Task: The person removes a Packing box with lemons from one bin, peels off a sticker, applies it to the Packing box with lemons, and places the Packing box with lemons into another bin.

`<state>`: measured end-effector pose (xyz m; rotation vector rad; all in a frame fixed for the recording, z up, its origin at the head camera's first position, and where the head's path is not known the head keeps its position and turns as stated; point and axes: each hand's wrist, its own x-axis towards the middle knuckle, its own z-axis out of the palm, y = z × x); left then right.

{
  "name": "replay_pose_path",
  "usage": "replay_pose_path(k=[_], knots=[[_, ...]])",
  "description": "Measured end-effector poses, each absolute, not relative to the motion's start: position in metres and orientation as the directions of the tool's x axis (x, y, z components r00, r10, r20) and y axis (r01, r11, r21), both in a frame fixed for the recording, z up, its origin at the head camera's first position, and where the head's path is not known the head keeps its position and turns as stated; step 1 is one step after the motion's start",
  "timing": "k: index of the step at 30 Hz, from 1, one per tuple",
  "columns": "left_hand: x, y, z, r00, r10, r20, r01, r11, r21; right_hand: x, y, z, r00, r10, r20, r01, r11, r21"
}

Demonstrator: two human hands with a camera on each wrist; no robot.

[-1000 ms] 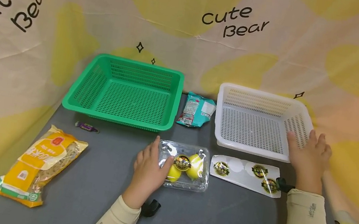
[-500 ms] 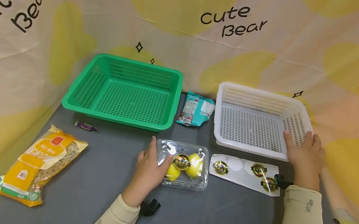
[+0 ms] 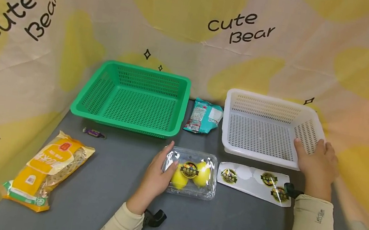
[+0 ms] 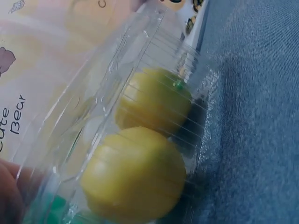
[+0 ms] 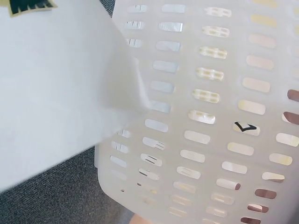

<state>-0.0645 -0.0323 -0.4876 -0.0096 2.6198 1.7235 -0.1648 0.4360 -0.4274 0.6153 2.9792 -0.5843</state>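
Observation:
My left hand point(image 3: 158, 174) holds the left end of a clear plastic fruit box point(image 3: 209, 192), thumb over the lid and fingers along the side. Two yellow lemons point(image 3: 202, 174) show inside, under a round black-and-gold label point(image 3: 189, 170). Close up in the left wrist view, the lemons point(image 4: 135, 175) sit behind the ribbed clear wall. My right hand point(image 3: 320, 169) grips the right rim of a white slotted basket point(image 3: 253, 154), thumb inside and fingers outside. The basket wall point(image 5: 187, 154) fills much of the right wrist view, partly hidden by a white sheet point(image 5: 60, 93).
A sticker sheet point(image 3: 249, 183) with black-and-gold labels lies before the white basket. Further left stand a green basket point(image 3: 126, 124) and a teal snack packet point(image 3: 204, 116). A purple-wrapped candy point(image 3: 94, 133) and a yellow food bag point(image 3: 47, 170) lie at the left. Patterned cloth point(image 3: 183, 20) hangs behind.
My left fingers have drawn together and closer against the fruit box. My right fingers have drawn closer together at the white basket's rim. The view has tilted slightly; the objects have stayed put.

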Motion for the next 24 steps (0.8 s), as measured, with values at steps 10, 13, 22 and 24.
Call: replay_pose_path(k=[10,13,22,24], knots=[[-0.064,-0.032,-0.488,-0.999,-0.030,-0.016,-0.026,0.380,0.924,-0.164,0.435,-0.428,-0.919,0.380,-0.108,0.392,0.844,-0.366],[-0.065,-0.032,-0.490,-0.999,-0.035,-0.002,-0.015,0.360,0.933,-0.163,0.435,-0.429,-0.920,0.377,-0.104,0.388,0.847,-0.364],[-0.067,-0.030,-0.482,-0.999,-0.034,0.022,0.010,0.309,0.951,-0.164,0.435,-0.427,-0.921,0.379,-0.093,0.386,0.845,-0.369],[-0.068,-0.027,-0.474,-0.999,-0.015,0.039,0.033,0.286,0.958,-0.164,0.435,-0.427,-0.920,0.380,-0.094,0.387,0.846,-0.366]])
